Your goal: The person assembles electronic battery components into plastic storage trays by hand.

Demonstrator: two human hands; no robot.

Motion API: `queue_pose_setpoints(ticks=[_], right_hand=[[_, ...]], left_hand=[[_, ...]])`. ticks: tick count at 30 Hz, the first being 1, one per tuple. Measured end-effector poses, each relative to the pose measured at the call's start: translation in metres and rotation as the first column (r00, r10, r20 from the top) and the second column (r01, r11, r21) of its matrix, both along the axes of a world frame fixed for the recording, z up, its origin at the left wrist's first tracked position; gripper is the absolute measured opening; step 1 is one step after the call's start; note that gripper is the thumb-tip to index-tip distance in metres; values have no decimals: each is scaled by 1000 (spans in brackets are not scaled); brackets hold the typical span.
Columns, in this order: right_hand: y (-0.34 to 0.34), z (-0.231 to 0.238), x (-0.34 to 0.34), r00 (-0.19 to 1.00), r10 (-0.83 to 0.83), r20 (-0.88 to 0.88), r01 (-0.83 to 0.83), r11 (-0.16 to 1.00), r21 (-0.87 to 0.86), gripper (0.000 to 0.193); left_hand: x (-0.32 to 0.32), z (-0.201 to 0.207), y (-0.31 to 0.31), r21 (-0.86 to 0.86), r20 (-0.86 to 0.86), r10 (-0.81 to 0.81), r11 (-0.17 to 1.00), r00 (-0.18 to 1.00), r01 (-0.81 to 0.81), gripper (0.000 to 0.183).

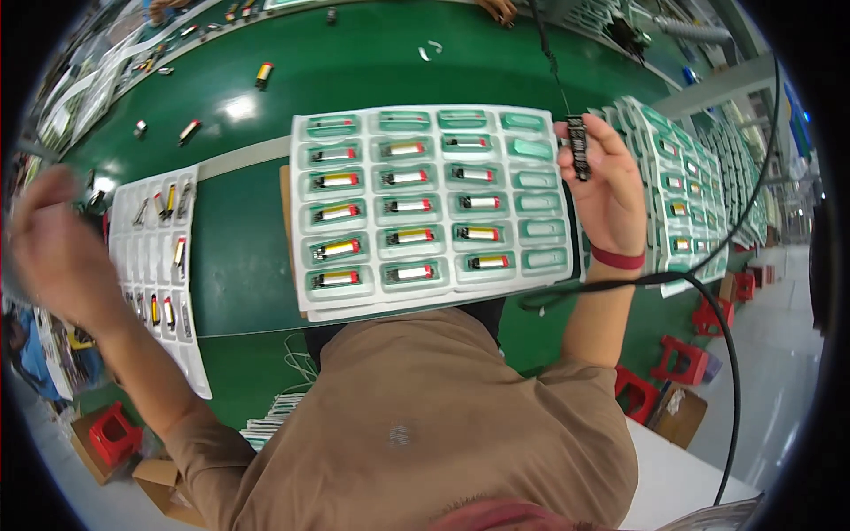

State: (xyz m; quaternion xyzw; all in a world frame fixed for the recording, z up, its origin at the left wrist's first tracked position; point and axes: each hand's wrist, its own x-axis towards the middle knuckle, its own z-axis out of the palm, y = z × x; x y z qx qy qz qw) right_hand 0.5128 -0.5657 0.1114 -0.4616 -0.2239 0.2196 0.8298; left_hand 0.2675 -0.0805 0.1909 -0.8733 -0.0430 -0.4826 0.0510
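Note:
My right hand (611, 181) is raised beside the right edge of a white blister tray (431, 305), closed on a narrow black strip-shaped piece (577, 146) with pale marks. The exact kind of this piece is hard to make out. A thin dark cord comes down to its top end. In most of the tray's pockets lie small battery cells (410, 205) with red ends and silver or yellow bodies; the right column shows no cells. My left hand (62, 248) is smeared by motion, over the left side of a second white tray (199, 367), and its fingers cannot be read.
Stacked filled trays (677, 199) stand at the right. A black cable (730, 354) loops past my right wrist. Loose cells (264, 74) lie on the green table (354, 71). Another person's hand (498, 11) shows at the far edge. Red stools (682, 357) and cardboard boxes (680, 414) are on the floor.

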Motion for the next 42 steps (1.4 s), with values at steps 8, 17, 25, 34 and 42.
queue_pose_setpoints(ticks=[8,17,25,34,42], right_hand=[[-38,-33,-5,952,-307,19,307,949,-75,39],[-41,-73,8,725,-484,489,655,704,-275,35],[-45,-89,16,692,-458,558,673,689,-270,35],[0,-70,6,741,-32,671,415,808,-419,32],[25,-65,6,564,87,821,490,765,-418,30]], left_hand=[[182,-131,-195,-618,-433,-798,602,420,506,23],[308,-204,-328,-454,-545,-705,704,454,547,19],[268,-184,-288,-832,-340,-890,436,305,343,26],[194,-156,-238,-865,-174,-864,364,472,346,40],[188,-165,-225,-917,180,-868,-319,462,-241,36]])
